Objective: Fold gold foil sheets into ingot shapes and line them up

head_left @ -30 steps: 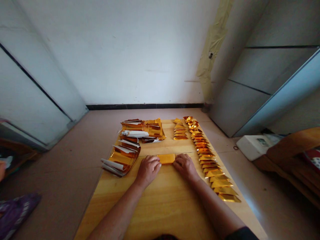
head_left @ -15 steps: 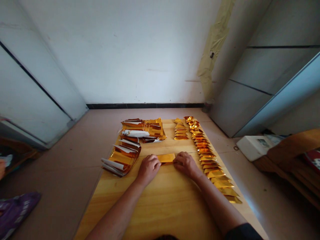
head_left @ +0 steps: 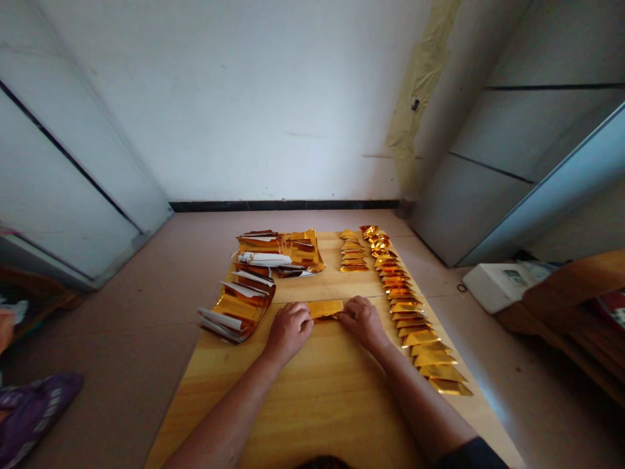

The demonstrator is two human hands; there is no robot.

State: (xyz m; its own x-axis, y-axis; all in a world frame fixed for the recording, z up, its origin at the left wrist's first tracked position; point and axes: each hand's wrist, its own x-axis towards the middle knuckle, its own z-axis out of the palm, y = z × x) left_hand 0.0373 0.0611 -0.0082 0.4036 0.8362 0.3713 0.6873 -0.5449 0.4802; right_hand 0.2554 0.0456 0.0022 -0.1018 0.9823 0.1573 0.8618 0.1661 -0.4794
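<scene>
A folded gold foil paper lies on the wooden table between my two hands. My left hand has its fingers curled onto the paper's left end. My right hand pinches its right end with bent fingers. To the right of my right hand a long row of folded gold pieces runs along the table's right edge. A shorter row of folded gold pieces lies farther back.
Curled stacks of gold-and-white foil sheets sit left of my hands, with more sheets at the far left of the table. A white box rests on the floor at right. A purple cloth lies at lower left.
My hands have closed in on the gold paper and lifted its near edge slightly. The head camera has shifted a little.
</scene>
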